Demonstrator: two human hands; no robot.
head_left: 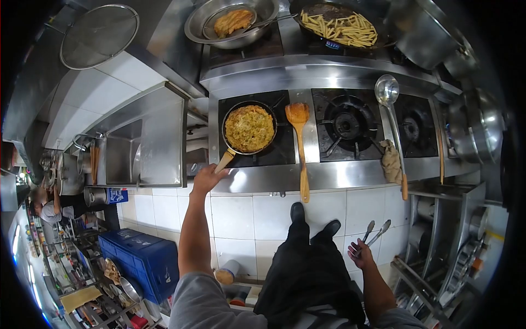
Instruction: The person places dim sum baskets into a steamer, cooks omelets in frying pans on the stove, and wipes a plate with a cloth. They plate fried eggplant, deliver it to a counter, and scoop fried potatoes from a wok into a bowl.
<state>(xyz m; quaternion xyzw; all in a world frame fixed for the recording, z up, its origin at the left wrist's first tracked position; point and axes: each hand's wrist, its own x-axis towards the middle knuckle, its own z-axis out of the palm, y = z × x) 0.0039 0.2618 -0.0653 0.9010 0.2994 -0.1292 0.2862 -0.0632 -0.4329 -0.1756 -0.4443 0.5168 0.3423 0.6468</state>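
My left hand [209, 179] is closed around the handle of a frying pan [223, 133], which sits on the left front burner. A round, browned omelette [249, 129] fills most of the pan. Down at my right side, my right hand [360, 255] grips metal tongs [376, 236], their two ends apart and nothing between them. Just right of the pan, a wooden spatula [299, 137] with an oil-darkened blade lies across the steel strip between burners, its handle reaching over the stove's front edge.
Fries [345, 30] lie in a dark wok at the back. Beside it, a steel bowl [194, 24] holds a strainer with a fried piece. A long ladle [392, 115] and a cloth [390, 162] rest at right. A sink [123, 156] and blue crate [139, 263] stand left; another person works beyond.
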